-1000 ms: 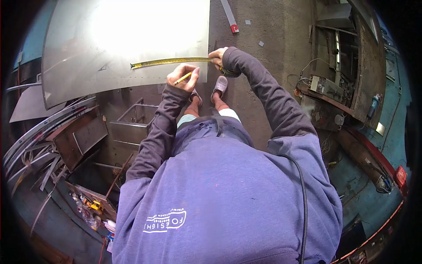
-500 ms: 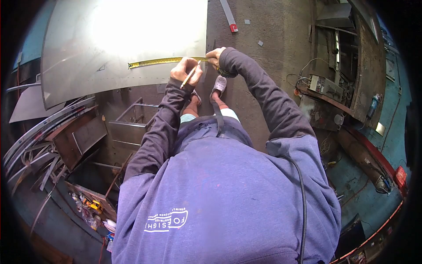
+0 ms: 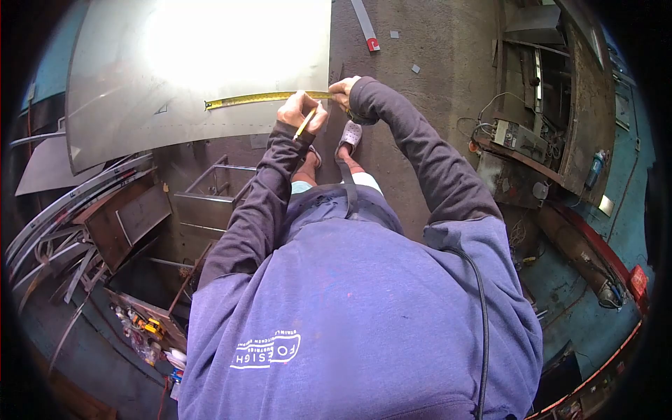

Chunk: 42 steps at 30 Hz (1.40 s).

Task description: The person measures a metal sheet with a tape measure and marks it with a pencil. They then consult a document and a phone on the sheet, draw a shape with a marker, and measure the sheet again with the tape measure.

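Observation:
A yellow tape measure blade lies extended across a shiny metal sheet. My left hand is closed on a pencil and rests over the sheet beside the blade, near the sheet's right end. At the right edge of the sheet, my right hand grips the tape measure, its case mostly hidden by the fingers and sleeve.
A metal frame stands below the sheet. Curved metal strips and brown panels are at left. A strip with a red end lies on the floor. At right are a machine box and a cylinder.
My left hand has shifted slightly right and down along the tape, and the pencil has tilted with it. My right hand holds nearly the same place.

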Motion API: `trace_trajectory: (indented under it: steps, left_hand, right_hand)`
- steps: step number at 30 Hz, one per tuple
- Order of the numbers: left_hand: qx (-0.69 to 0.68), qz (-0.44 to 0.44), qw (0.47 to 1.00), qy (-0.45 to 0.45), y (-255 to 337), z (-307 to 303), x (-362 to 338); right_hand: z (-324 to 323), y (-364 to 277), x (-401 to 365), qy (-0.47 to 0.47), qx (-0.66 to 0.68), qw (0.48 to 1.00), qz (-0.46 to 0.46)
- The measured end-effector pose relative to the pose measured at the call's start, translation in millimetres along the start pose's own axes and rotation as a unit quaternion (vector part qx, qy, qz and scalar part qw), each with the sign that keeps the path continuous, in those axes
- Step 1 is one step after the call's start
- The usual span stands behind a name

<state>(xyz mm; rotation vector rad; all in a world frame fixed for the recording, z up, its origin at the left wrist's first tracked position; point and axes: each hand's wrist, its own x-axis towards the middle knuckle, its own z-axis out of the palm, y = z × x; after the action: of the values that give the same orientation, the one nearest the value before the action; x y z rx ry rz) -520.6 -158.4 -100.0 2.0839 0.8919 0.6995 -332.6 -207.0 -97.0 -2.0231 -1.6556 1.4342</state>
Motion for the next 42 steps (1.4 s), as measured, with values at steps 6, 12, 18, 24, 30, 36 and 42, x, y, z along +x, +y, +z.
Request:
trace_trajectory:
  steps: [6,12,18,24,30,36,42]
  left_hand:
    - [-0.017,0.032,0.999,0.005,0,4,1]
    - [-0.006,0.039,0.999,0.004,-2,6,2]
    - [0.019,0.055,0.998,0.007,-3,6,2]
    - [0.011,0.057,0.998,0.011,-4,8,2]
    - [0.017,0.055,0.998,0.003,-6,9,2]
    - [0.057,0.059,0.995,-0.052,-1,2,7]
    - [0.01,0.013,1.0,-0.021,2,5,7]
  right_hand:
    - [-6,-9,-6,0.013,-0.034,0.999,-0.017]
    - [-8,-13,-10,-0.005,0.002,1.0,0.015]
    - [-8,-12,-8,0.0,-0.03,1.0,0.006]
    - [-5,-8,-5,0.004,-0.025,1.0,0.005]
    - [-6,-10,-6,-0.009,0.001,1.0,0.02]
    - [0,-4,-3,0.0,0.014,1.0,0.01]
    - [-2,-7,-7,0.018,0.005,1.0,0.011]
